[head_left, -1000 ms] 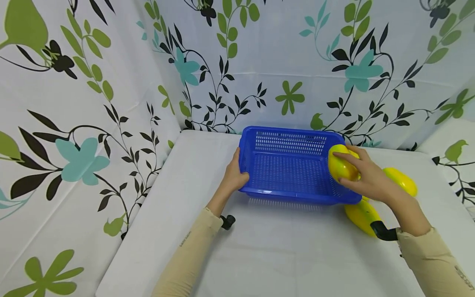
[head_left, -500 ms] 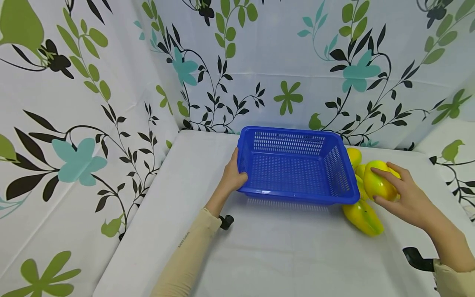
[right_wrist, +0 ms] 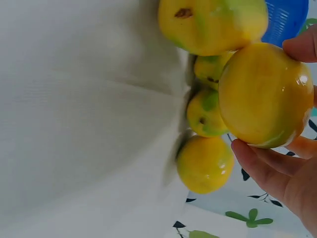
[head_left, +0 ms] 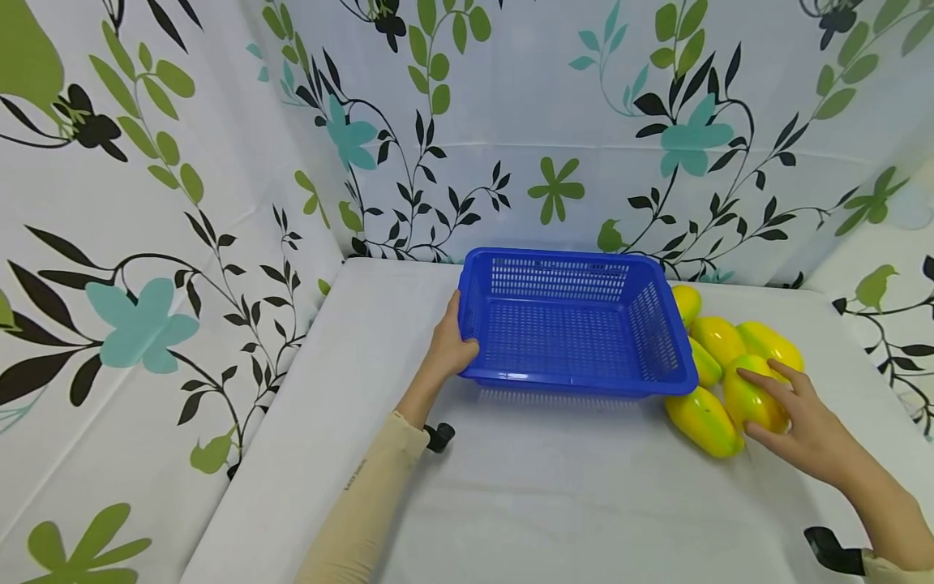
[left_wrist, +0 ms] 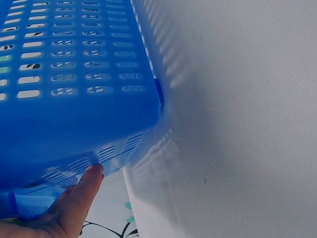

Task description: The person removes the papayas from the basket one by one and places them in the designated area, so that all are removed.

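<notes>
A blue perforated plastic basket (head_left: 554,381) sits on the white table, its inside bare of fruit. My left hand (head_left: 447,345) grips its left end, thumb over the rim; in the left wrist view, fingers (left_wrist: 81,198) lie along the slotted wall. To the right of the basket my right hand (head_left: 810,422) holds a glossy yellow-green mango (head_left: 751,393) between thumb and fingers. The right wrist view shows that mango (right_wrist: 267,96) close up, with the fingertips around its sides. Other mangoes lie right beside it, including one in front (head_left: 704,422) and one behind (head_left: 718,341).
Several mangoes cluster against the basket's right end, one at the back (head_left: 686,304) and another at the far right (head_left: 772,345). A white cloth covers the table (head_left: 554,495). Behind and to the left hangs a leaf-patterned curtain (head_left: 481,195).
My right hand has carried the mango from over the basket's right end out to the right, then down toward me among the other mangoes. The left hand keeps its grip on the basket.
</notes>
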A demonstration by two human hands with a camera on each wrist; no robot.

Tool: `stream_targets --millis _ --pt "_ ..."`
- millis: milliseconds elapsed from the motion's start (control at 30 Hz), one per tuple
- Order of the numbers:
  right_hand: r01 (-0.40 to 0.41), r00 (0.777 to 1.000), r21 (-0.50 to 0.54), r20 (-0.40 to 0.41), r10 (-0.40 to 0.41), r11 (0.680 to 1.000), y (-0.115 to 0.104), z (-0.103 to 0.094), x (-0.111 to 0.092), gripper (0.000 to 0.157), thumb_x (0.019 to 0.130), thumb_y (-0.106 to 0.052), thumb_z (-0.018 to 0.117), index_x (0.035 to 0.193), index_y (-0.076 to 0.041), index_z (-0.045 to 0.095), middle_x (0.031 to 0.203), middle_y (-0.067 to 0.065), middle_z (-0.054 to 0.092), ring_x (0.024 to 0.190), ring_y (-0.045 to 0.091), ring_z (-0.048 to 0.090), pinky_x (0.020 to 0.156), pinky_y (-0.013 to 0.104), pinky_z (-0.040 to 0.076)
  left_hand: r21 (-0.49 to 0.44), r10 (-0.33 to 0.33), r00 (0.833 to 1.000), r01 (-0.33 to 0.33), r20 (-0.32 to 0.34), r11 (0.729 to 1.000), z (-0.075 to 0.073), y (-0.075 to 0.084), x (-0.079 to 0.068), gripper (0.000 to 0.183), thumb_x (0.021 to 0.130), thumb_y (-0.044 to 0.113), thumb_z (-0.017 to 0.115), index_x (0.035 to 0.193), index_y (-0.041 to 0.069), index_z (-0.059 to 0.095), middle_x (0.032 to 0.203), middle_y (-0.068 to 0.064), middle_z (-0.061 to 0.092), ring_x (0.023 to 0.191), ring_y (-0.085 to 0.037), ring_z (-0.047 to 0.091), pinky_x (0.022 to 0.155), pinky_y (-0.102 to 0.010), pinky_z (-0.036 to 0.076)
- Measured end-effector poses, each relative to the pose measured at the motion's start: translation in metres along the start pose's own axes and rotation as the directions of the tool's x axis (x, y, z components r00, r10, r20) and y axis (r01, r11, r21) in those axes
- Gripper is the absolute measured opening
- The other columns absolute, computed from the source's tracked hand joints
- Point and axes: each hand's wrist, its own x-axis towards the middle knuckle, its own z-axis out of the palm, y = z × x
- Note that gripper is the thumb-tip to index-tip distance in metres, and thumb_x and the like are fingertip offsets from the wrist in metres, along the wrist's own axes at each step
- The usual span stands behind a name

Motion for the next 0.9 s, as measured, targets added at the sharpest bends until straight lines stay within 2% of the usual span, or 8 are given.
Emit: stream_targets --millis 400,733,900 --pt "-0.047 0.998 -0.028 0.050 0.048 0.999 0.019 0.021 -0.004 0.072 0.087 -0.026 0.074 0.146 -0.002 0.040 0.150 0.039 0.010 0.109 0.068 0.039 0.078 0.081 0.034 0.006 -0.004 1.000 0.004 -0.003 1.000 0.000 -0.001 0.001 0.096 0.073 -0.007 0.049 0.158 0.004 0.007 0.160 -0.022 0.022 0.146 -0.036 0.024 0.117 -0.048 0.023" --pt "0.026 1.000 -0.012 0.002 -0.026 1.000 0.033 0.032 -0.007 0.074 0.084 -0.020 0.075 0.146 -0.002 0.039 0.147 0.040 0.017 0.106 0.067 0.043 0.076 0.081 0.035 0.009 -0.008 1.000 0.008 -0.004 1.000 0.000 0.000 0.000 0.094 0.075 -0.008 0.050 0.158 0.003 0.007 0.160 -0.021 0.022 0.146 -0.037 0.024 0.116 -0.050 0.024" --pt "0.016 1.000 -0.006 0.015 -0.016 1.000 0.034 0.032 -0.006 0.075 0.087 -0.022 0.072 0.149 -0.002 0.034 0.146 0.040 0.018 0.109 0.066 0.041 0.078 0.081 0.034 0.017 -0.004 1.000 0.004 -0.002 1.000 0.001 0.000 0.001 0.093 0.076 -0.006 0.050 0.158 0.003 0.007 0.160 -0.021 0.022 0.146 -0.036 0.024 0.116 -0.049 0.023"
